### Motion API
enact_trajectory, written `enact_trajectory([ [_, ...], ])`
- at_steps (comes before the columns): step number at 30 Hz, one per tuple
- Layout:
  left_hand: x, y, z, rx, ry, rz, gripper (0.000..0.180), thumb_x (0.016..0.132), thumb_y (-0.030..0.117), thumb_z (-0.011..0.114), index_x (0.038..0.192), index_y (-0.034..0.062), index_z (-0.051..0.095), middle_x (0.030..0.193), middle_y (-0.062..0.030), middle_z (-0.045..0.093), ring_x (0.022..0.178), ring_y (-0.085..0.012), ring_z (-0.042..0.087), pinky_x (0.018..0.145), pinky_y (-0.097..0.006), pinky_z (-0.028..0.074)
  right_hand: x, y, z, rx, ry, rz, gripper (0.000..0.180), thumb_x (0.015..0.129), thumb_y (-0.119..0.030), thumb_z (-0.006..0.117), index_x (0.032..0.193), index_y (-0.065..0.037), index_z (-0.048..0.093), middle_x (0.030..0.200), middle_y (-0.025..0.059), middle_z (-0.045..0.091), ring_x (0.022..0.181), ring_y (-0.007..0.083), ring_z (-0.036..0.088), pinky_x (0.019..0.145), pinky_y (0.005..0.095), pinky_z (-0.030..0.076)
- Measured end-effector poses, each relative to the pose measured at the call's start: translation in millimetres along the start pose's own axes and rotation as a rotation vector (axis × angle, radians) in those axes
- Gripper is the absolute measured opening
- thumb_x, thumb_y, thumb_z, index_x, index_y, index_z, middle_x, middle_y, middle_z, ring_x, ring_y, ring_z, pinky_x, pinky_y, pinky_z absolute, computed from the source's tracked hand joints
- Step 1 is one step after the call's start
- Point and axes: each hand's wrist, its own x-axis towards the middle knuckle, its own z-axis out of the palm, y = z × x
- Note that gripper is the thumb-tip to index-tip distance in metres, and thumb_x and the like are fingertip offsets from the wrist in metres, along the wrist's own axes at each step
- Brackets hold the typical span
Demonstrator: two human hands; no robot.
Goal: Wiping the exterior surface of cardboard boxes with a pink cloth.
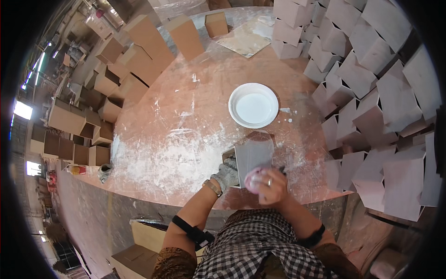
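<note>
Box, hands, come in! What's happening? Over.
Left hand, gloved, steadies grey box. Right hand presses pink pad on it. White bowl beyond, apart.

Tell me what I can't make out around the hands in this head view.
- Right hand: motion-blurred, so its grip on the pink pad is unclear.
- Grey box: lower edge hidden behind both hands.
- Left hand: gloved, its fingers tucked behind the box.
- White bowl: contents read only as a pale surface.

Dusty round worktable (186, 139), bright side windows (22, 110)
</note>
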Motion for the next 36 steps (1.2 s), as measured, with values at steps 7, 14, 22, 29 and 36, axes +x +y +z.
enact_trajectory([
  [7,3,10,-2,0.341,0.039,-0.015,0.047,0.085,0.03,0.054,0.127,0.0094,0.046,0.125,-0.0099,0.052,0.115,-0.0242,0.048,0.1,-0.033,0.036,50,58,14,-0.152,-0.048,0.257,0.01,0.067,-0.004,0.063,0.073,-0.011,0.065,0.076,0.0032,0.066,0.07,0.0186,0.062,0.065,0.0341,0.051],
  [14,0,-17,15,-0.687,0.118,0.044,0.044,0.092,0.026,0.044,0.13,0.0045,0.043,0.126,-0.0091,0.052,0.115,-0.0202,0.049,0.102,-0.031,0.035,26,3,11,0.035,-0.028,-0.018,0.014,0.061,-0.004,0.062,0.074,-0.01,0.065,0.075,0.005,0.063,0.07,0.022,0.061,0.061,0.0329,0.05],
  [22,-3,19,6,-0.701,0.057,-0.206,0.044,0.092,0.03,0.047,0.128,0.006,0.046,0.125,-0.0098,0.052,0.12,-0.0199,0.044,0.102,-0.031,0.035,16,13,-5,0.249,-0.099,0.033,0.02,0.056,0.0,0.06,0.074,-0.007,0.065,0.078,0.009,0.065,0.068,0.0253,0.062,0.059,0.0358,0.05],
  [29,6,3,8,0.369,-0.059,-0.109,0.043,0.091,0.028,0.048,0.13,0.0098,0.043,0.132,-0.011,0.044,0.123,-0.0203,0.04,0.1,-0.032,0.034,90,38,40,-0.006,-0.132,0.124,0.017,0.063,-0.001,0.061,0.077,-0.009,0.064,0.079,0.0054,0.064,0.07,0.0235,0.061,0.06,0.0384,0.047],
  [36,-2,28,-6,0.092,-0.041,-0.184,0.044,0.083,0.038,0.051,0.119,0.0135,0.054,0.118,-0.0144,0.054,0.11,-0.0259,0.051,0.091,-0.035,0.042,7,-29,10,0.055,-0.164,-0.142,0.02,0.056,-0.001,0.061,0.075,-0.008,0.064,0.08,0.006,0.065,0.074,0.0228,0.063,0.065,0.0342,0.052],
])
